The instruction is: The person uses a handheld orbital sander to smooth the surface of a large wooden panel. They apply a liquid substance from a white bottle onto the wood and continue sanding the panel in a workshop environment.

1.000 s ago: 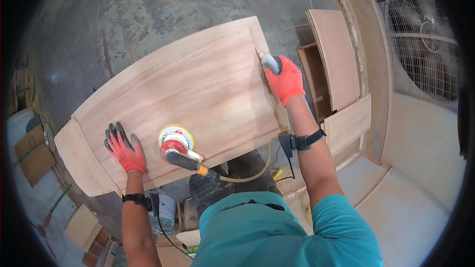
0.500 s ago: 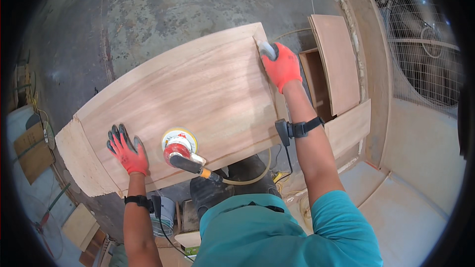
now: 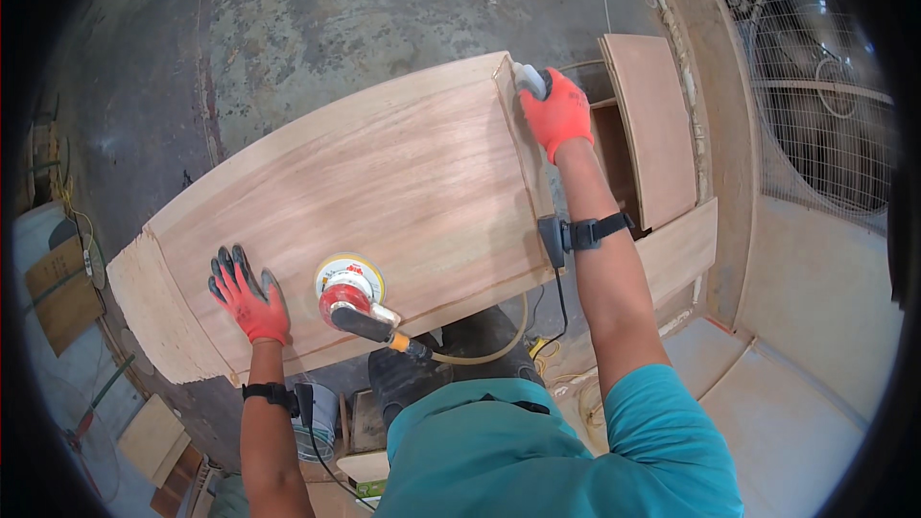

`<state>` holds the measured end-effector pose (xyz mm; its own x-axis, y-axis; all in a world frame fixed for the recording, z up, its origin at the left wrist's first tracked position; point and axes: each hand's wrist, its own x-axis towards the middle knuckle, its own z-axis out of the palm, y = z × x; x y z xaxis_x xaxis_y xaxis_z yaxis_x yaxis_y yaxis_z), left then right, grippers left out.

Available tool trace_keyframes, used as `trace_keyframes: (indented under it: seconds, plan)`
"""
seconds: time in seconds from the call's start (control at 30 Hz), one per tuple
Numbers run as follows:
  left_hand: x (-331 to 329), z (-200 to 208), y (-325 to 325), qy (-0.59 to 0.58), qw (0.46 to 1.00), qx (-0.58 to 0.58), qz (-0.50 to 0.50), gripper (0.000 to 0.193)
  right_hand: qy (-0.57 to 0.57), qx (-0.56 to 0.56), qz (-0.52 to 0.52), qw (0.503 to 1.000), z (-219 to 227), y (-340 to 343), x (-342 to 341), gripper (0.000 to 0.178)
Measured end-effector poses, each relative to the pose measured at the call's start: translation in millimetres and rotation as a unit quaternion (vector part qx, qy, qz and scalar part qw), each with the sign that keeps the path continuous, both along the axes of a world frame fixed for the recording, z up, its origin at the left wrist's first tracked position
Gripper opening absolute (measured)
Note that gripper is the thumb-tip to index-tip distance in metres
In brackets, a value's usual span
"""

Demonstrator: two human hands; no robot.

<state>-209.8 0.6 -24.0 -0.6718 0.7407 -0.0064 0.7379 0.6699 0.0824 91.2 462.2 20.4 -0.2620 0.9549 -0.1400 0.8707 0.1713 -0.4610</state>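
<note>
A curved wooden panel [image 3: 384, 182] with raised edge strips lies across in front of me. My left hand [image 3: 251, 307], in a red glove with dark fingertips, rests flat on the panel's left part, fingers spread. My right hand [image 3: 558, 117], gloved alike, is closed around a small whitish object [image 3: 529, 80] at the panel's far right corner. Its kind is not clear, as the fingers cover most of it. A red and white disc sander [image 3: 350, 297] sits on the panel between my hands, touched by neither.
The sander's hose [image 3: 489, 355] runs off the near edge. Right of the panel are a wooden box [image 3: 616, 158] and a leaning board [image 3: 654, 129]. A caged fan [image 3: 820, 86] stands at the far right. A bucket [image 3: 324, 412] is below the panel's near edge.
My right hand has shifted a little to the right with the whitish object, from the panel's inner corner onto its end strip. The left hand and the sander have barely moved.
</note>
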Motion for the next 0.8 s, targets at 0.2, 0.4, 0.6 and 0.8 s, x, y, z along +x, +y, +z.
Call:
trace_keyframes:
  seconds: [0.2,0.4,0.6,0.8]
  plan:
    - [0.9,0.5,1.4,0.0,1.0,0.006,0.003,0.075,-0.01,0.003,0.006,1.0,-5.8,3.3,3.8,0.032]
    - [1.9,2.9,4.7,0.003,1.0,0.011,0.0,0.07,-0.012,-0.018,0.019,1.0,-5.0,-7.1,-0.1,0.047]
    - [0.4,-1.4,0.9,0.004,1.0,0.011,0.008,0.067,-0.027,-0.05,0.022,0.998,-5.0,-11.7,-0.1,0.048]
    - [0.1,-3.2,-1.8,0.009,1.0,0.004,0.013,0.068,0.019,-0.106,-0.02,0.994,24.3,-24.2,-2.6,0.045]
